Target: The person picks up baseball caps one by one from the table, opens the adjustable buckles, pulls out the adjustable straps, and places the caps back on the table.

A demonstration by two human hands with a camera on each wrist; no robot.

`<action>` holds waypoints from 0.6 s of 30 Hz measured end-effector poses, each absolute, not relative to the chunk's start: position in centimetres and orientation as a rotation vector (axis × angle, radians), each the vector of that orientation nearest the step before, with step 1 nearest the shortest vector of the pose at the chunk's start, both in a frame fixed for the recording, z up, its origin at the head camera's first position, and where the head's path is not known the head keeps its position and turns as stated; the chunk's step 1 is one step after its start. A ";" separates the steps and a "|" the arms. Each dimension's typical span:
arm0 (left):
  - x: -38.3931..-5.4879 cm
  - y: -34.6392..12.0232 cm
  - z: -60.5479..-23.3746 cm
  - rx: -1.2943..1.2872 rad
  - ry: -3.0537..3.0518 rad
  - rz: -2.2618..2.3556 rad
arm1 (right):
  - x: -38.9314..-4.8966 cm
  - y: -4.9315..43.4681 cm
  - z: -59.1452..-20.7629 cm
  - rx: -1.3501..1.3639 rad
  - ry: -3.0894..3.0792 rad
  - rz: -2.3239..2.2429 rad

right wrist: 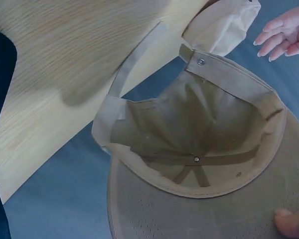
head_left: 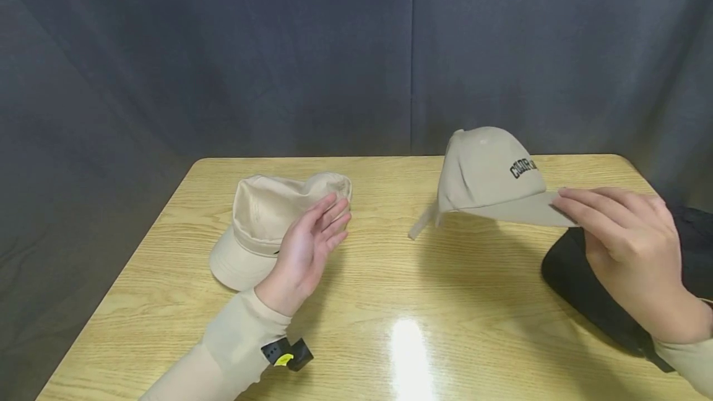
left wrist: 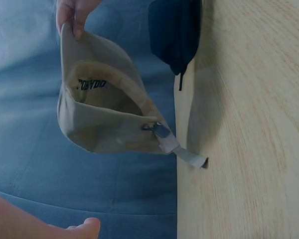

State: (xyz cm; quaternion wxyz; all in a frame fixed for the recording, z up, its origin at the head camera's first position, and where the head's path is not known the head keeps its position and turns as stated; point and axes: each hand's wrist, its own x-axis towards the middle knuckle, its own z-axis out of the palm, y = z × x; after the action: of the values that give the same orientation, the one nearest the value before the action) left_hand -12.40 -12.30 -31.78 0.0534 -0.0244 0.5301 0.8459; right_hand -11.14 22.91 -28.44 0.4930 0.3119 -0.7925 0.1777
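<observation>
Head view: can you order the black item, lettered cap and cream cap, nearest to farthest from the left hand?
1. Cream cap: left side, partly behind the left hand.
2. Lettered cap: right of centre, held by the right hand.
3. Black item: far right.

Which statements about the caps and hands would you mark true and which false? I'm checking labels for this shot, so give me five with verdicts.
1. The right hand holds the lettered cap by its brim. True.
2. The left cap lies on the table. True.
3. The lettered cap rests flat on the table. False: it is held up in the air.
4. The left hand holds nothing. True.
5. The black item lies beside the left cap. False: the black item is at the table's right side.
</observation>
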 end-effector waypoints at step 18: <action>-12.1 -12.4 -32.4 -0.085 1.652 2.531 | -12.5 21.2 -31.0 0.960 -1.954 0.186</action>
State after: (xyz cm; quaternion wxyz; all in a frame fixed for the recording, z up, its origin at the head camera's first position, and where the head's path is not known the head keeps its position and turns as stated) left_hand -12.06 -12.44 -32.39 0.0589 -0.0280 0.5453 0.8357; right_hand -12.45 21.19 -31.02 0.4602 0.3899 -0.7940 0.0756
